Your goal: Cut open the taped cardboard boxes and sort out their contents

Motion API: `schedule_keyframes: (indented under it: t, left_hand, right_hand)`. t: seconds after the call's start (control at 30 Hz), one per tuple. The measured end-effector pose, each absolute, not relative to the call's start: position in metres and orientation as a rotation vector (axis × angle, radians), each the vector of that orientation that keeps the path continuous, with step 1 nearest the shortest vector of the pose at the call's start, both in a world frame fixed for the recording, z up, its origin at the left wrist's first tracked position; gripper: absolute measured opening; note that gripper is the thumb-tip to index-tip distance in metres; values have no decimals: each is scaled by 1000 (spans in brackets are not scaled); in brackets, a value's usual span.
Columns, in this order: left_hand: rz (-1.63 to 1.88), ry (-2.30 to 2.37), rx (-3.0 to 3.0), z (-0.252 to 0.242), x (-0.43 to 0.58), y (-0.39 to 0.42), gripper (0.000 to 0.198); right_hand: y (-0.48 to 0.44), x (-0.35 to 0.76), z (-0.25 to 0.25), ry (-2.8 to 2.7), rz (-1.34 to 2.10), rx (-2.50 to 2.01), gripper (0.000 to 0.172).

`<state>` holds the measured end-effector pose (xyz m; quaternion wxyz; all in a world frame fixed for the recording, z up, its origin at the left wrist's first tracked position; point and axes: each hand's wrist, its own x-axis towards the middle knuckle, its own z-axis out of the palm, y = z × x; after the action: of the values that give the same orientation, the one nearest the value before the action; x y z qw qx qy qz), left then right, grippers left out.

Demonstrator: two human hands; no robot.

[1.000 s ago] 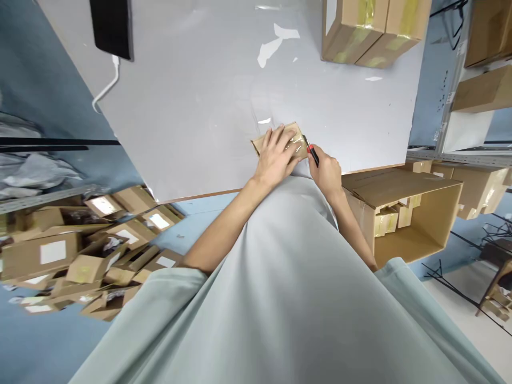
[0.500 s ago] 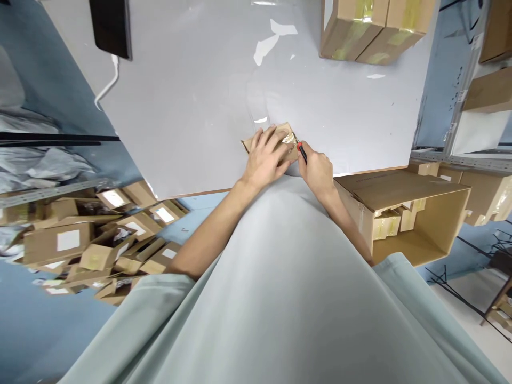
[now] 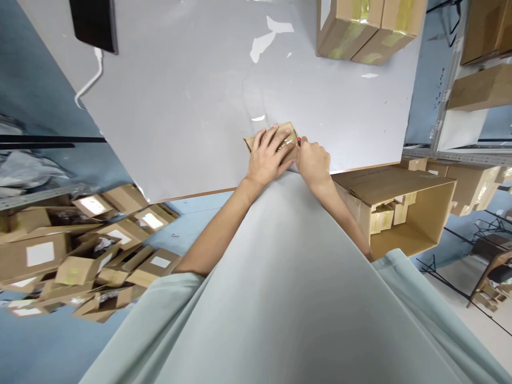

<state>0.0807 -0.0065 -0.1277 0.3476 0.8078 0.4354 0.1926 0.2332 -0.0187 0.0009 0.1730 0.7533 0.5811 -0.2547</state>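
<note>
Tool (image 3: 298,141) and small box (image 3: 288,139) part-hidden.
Right hand (image 3: 314,161) covers all but the tool's red bit; left hand (image 3: 267,157) blocks much of the box. Phone (image 3: 94,24), taped boxes (image 3: 356,37) cut by top edge.

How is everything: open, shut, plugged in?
Small box: taped; can't tell if shut
Red-tipped tool: mostly hidden
Left hand: spread on small box
Right hand: closed around tool
Phone: dark, white cable plugged in
Table boxes: taped shut
Big carton: open, boxes inside
Floor boxes: several open
</note>
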Motion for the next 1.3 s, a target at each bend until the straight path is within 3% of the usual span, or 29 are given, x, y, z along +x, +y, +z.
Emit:
schedule_keyframes:
  t: [0.57, 0.83, 0.93, 1.13, 1.3]
  left_hand:
    - [543, 1167, 2144, -126, 83, -9, 48]
    - [507, 1174, 2141, -125, 84, -6, 51]
    - [513, 1209, 2126, -119, 77, -8, 61]
    - [671, 1498, 1926, -117, 32, -34, 85]
    - [665, 1578, 1731, -134, 7, -57, 87]
  right_hand:
    - [-47, 237, 2, 1503, -772, 2137, 43]
    - [-50, 267, 26, 1608, -812, 2189, 45]
    - [-42, 298, -11, 1637, -684, 2373, 52]
    - [-21, 359, -139, 1387, -714, 2482, 48]
    - [-24, 375, -157, 1548, -706, 2607, 57]
